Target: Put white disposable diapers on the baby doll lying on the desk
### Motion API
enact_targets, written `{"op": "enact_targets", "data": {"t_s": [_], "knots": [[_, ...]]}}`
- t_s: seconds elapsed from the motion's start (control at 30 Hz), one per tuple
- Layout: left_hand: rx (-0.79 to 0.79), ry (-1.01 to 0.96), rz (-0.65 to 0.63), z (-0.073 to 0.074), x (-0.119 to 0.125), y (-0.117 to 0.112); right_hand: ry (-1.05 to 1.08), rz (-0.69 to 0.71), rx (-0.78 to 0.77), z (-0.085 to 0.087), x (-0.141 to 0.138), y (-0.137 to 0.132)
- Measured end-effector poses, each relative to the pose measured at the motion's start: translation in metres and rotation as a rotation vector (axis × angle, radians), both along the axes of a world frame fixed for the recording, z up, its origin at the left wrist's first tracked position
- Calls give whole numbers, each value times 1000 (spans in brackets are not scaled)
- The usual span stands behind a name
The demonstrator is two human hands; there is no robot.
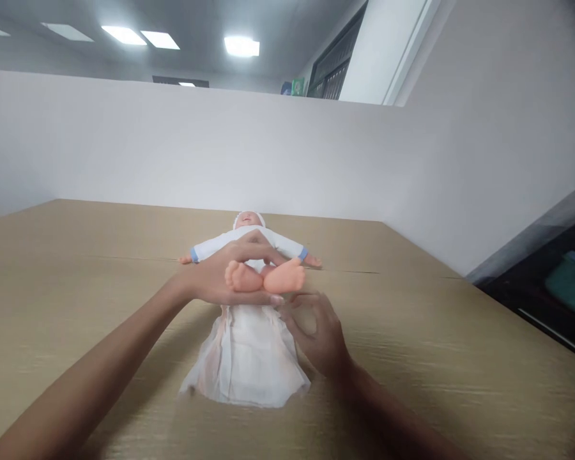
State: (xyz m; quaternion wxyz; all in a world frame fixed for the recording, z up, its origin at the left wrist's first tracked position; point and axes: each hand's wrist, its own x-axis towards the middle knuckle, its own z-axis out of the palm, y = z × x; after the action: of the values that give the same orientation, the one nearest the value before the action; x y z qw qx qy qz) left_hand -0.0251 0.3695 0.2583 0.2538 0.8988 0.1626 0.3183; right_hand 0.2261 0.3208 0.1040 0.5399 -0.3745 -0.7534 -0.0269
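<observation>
A baby doll [249, 219] lies on its back, head away from me, in a white top with blue cuffs and a white cap. Its bare feet [283, 278] are raised towards me. My left hand [215, 271] is closed around the doll's legs, thumb below the feet and fingers behind them. Under the doll's bottom, a white diaper [256, 358] spreads open towards me. My right hand [321, 332] makes a pinch at the diaper's upper right edge, thumb and forefinger curled into a ring. What lies between those fingertips is partly hidden.
The wooden table [100, 268] has seams running across it. A white partition [182, 140] stands behind it, and a white wall [498, 140] rises at the right. A dark object [546, 281] with something green in it is beyond the table's right edge.
</observation>
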Motion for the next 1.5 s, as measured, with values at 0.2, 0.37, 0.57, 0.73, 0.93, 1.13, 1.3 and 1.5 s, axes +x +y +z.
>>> {"op": "enact_targets", "data": {"t_s": [0.2,0.37,0.57,0.73,0.93,1.13,1.3,1.5], "knots": [[14,23,-41,-29,0,-19,41,117,-38,4,-9,-5],[54,20,-74,-51,-12,-34,-93,281,-5,19,-5,-5],[-2,78,11,-77,-55,-45,-232,441,-73,26,32,-1],[122,108,57,-114,-88,-46,-470,426,-9,14,50,4],[186,225,43,-137,-99,-45,-578,421,-42,6,54,7],[153,235,3,-132,-103,-40,-580,384,-19,14,58,8],[148,249,-4,-130,-104,-39,-667,365,-27,20,62,6],[144,285,-2,-129,-104,-39,-690,363,-116,25,64,1]]}}
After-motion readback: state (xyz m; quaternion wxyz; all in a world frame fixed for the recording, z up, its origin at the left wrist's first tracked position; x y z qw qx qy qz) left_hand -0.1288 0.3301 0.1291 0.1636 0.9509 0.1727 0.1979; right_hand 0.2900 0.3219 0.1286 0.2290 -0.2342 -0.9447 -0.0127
